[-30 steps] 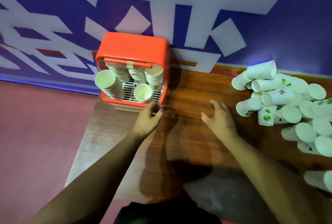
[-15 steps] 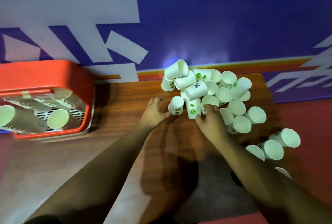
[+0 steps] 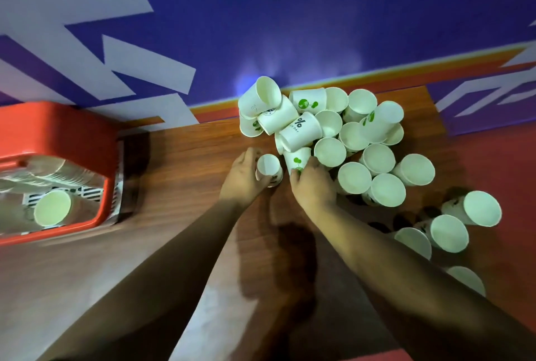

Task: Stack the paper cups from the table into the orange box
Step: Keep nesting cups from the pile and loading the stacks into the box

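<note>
Left hand (image 3: 243, 178) grips a cup (image 3: 269, 169) — right hand (image 3: 314, 186) grips another cup (image 3: 298, 159).

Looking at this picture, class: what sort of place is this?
Likely an indoor activity or event space: a wooden table against a purple-and-white patterned wall, a red floor, and a heap of paper cups.

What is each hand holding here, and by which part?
Left hand grips a paper cup round its side wall; right hand grips a green-printed cup at its near end.
</note>
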